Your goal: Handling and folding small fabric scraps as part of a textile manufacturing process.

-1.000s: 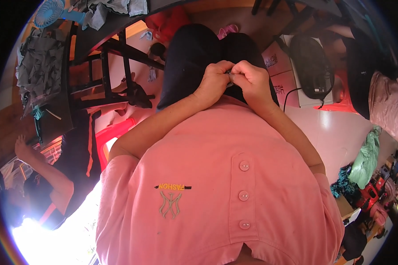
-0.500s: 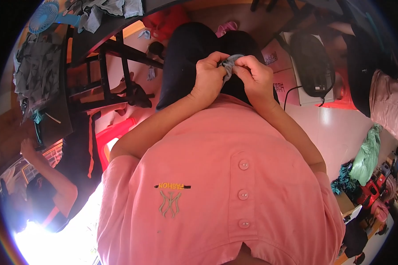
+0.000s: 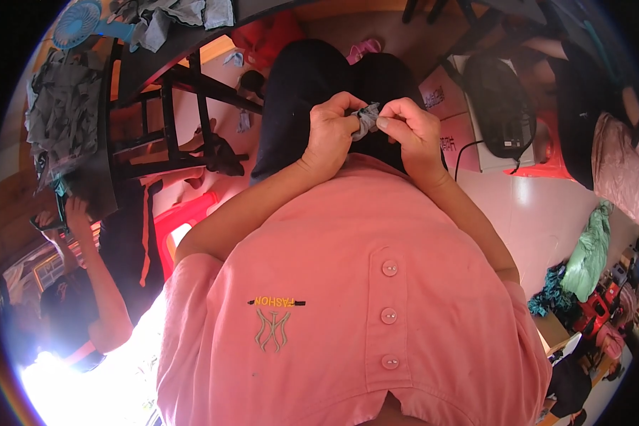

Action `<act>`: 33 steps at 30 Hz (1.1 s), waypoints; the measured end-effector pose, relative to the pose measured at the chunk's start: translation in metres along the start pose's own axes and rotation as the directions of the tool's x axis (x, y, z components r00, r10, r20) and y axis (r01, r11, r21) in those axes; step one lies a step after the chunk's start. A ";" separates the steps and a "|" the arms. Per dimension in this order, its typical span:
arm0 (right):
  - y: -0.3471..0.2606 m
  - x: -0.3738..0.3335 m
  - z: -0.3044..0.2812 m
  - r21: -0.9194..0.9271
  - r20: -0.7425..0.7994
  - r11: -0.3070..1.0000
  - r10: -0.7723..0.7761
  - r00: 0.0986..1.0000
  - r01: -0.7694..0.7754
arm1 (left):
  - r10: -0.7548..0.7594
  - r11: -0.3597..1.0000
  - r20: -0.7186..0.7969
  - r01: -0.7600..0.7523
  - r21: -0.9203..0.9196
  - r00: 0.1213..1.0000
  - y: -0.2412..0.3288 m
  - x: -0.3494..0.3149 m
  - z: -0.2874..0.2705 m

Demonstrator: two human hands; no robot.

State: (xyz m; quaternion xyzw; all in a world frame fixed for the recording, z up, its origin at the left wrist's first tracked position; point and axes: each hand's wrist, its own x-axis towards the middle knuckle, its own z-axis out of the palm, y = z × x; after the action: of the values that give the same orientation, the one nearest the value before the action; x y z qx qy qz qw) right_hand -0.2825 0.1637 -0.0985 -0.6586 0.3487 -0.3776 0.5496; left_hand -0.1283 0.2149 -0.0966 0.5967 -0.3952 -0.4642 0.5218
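Above my lap, a small bunched piece of grey cloth (image 3: 364, 122) is between my two hands. My left hand (image 3: 331, 131) is closed around its left side, fingers curled over the top. My right hand (image 3: 413, 135) pinches at the right edge of the cloth with thumb and forefinger; its other fingers are curled in. Both hands are raised over my dark trousers (image 3: 291, 99). The folds hide how the cloth is shaped inside my left fingers.
At the left, a dark table (image 3: 92, 192) bears a heap of grey cloth pieces (image 3: 64, 106) and a blue fan (image 3: 77, 25). A co-worker's hands (image 3: 78, 216) work at its edge. Boxes (image 3: 453, 121) with a black bag (image 3: 500, 106) stand at my right, near a red stool (image 3: 547, 160).
My right thumb and fingers have shifted a little right, and more of the grey cloth shows between my hands. The co-worker at the left has brought both hands to the table edge.
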 end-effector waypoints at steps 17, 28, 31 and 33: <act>-0.003 -0.004 -0.004 0.155 0.066 0.969 0.185 0.981 -0.193 | 0.234 0.951 0.060 -0.242 0.195 0.970 0.003 0.001 -0.006; 0.015 0.003 -0.002 0.341 0.070 0.911 0.223 0.972 -0.233 | 0.076 0.996 0.061 -0.073 -0.041 0.995 -0.004 0.000 -0.003; 0.012 0.002 -0.004 0.320 0.061 0.912 0.251 0.966 -0.257 | 0.024 0.998 0.082 -0.019 -0.056 0.996 -0.001 -0.001 -0.003; 0.011 0.001 -0.005 0.326 0.061 0.908 0.258 0.964 -0.264 | 0.009 0.999 0.103 -0.004 -0.051 0.995 0.006 -0.001 -0.002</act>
State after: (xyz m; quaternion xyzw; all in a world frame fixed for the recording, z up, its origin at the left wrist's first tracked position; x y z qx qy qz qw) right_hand -0.2870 0.1589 -0.1086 -0.5072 0.3605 -0.3484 0.7010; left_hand -0.1262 0.2152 -0.0907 0.5572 -0.4114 -0.5026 0.5173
